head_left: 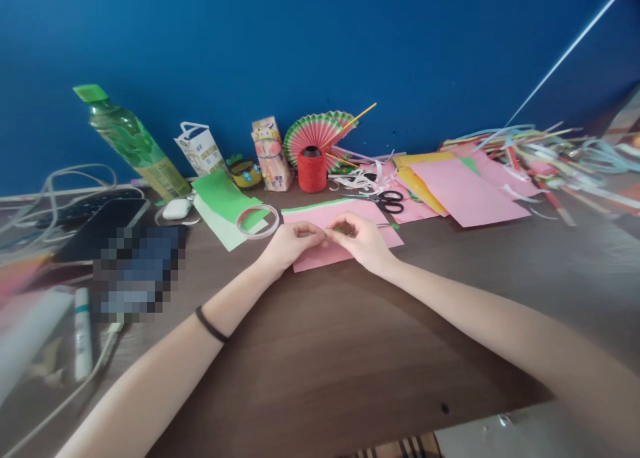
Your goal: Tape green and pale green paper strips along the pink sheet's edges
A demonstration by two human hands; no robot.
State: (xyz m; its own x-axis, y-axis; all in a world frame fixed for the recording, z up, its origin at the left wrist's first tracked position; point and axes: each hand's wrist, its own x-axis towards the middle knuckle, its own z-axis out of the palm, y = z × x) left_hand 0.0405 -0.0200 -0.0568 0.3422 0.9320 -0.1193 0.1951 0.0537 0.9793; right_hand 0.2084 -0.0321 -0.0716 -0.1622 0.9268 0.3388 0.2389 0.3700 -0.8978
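dark wood-grain table (310,365) against a flat blue wall (350,38), head view. left hand (293,241) and right hand (363,238) are together at mid-table, fingertips almost touching, both pinched on a thin strip (387,226) that runs out to the right and ends in a green tip. the strip sits just above a pink sheet (320,257) lying flat under the hands. black band (211,325) on the left wrist. clear tape ring (257,220) just left of the pink sheet, resting on green paper (223,195). black scissors (387,201) behind the right hand, more pink and yellow sheets (465,191) to the right, then a loose heap of paper strips (550,151). folded paper fan (315,131) stands behind a red thread spool (311,170). containers along the wall: green bottle (133,141), capped, leaning in the wide lens, fill level unclear; white carton (200,148) and decorated carton (270,155), contents hidden; small yellow cup (246,173) between them, contents not readable. white earbud case (176,209) and dark tablet (105,228) at left, cables nearby.
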